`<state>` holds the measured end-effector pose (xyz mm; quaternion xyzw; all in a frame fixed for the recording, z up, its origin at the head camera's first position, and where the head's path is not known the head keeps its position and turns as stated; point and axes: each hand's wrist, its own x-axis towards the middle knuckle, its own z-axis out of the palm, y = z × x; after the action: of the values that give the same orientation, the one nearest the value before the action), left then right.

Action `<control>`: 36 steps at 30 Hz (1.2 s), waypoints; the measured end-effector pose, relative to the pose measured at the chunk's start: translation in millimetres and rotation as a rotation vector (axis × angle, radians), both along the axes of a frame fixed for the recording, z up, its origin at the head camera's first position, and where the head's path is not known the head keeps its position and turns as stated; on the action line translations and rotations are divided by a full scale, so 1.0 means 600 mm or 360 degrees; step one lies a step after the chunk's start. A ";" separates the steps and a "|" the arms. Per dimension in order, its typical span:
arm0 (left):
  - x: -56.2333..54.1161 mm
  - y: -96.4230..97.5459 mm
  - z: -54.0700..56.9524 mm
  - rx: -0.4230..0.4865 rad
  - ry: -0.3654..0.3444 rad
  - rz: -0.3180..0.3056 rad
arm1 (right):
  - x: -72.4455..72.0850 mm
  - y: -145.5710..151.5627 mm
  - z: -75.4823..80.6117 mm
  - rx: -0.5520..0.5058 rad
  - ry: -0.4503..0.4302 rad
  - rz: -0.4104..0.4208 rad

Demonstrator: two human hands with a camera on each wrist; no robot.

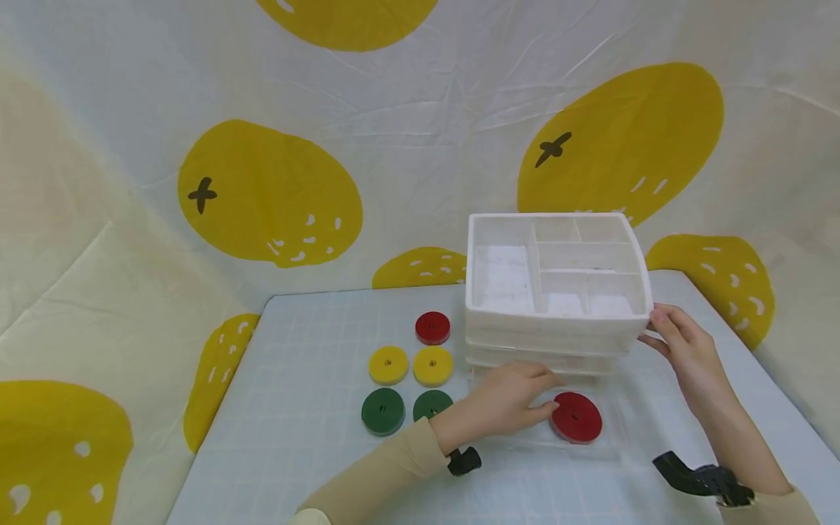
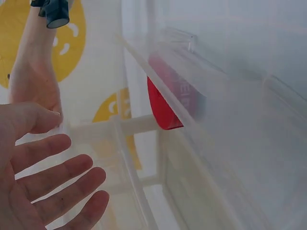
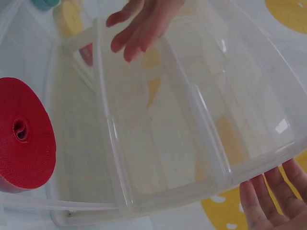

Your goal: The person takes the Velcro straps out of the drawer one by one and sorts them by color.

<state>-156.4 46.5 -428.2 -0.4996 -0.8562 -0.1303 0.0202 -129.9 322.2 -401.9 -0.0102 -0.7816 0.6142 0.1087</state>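
A white desktop drawer unit (image 1: 558, 328) has its clear bottom drawer (image 1: 590, 452) pulled out toward me. Lying in that drawer is a red roll of strap (image 1: 576, 418), tightly coiled around a small centre hole. My left hand (image 1: 508, 399) hovers over the drawer just left of the roll, its fingers spread and relaxed with nothing in them in the left wrist view. At the unit's right side, my right hand (image 1: 685, 343) rests its extended fingertips (image 3: 256, 191) against the wall near the front corner.
Left of the unit lie another red roll (image 1: 432, 328), two yellow rolls (image 1: 388, 365) and two green rolls (image 1: 383, 412), one partly behind my left wrist. The unit's top tray (image 1: 504, 281) is divided into several compartments. A patterned cloth (image 1: 420, 146) hangs behind the table.
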 end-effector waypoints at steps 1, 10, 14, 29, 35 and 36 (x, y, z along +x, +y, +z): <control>-0.001 0.005 0.001 -0.0020 0.0000 -0.0024 | 0.000 0.000 0.000 -0.0008 0.0003 0.0004; -0.010 0.052 0.007 -0.0213 0.0069 -0.0191 | 0.000 -0.001 0.000 -0.0001 0.0030 0.0019; -0.018 0.072 0.006 -0.0335 0.0058 -0.0239 | 0.000 -0.002 0.000 0.0036 0.0035 0.0013; -0.043 0.120 -0.020 -0.0683 -0.0011 -0.0383 | -0.001 -0.002 0.002 0.0023 0.0054 0.0024; -0.044 0.135 -0.023 -0.0817 -0.0030 -0.0433 | -0.001 -0.003 0.001 0.0055 0.0052 0.0012; -0.043 0.135 -0.024 -0.0839 -0.0023 -0.0439 | -0.002 -0.002 0.001 0.0054 0.0051 0.0013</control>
<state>-182.2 127.7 -442.3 -0.5984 -0.7846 0.0916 -0.1342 -130.9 320.7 -401.5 0.0047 -0.7900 0.6014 0.1190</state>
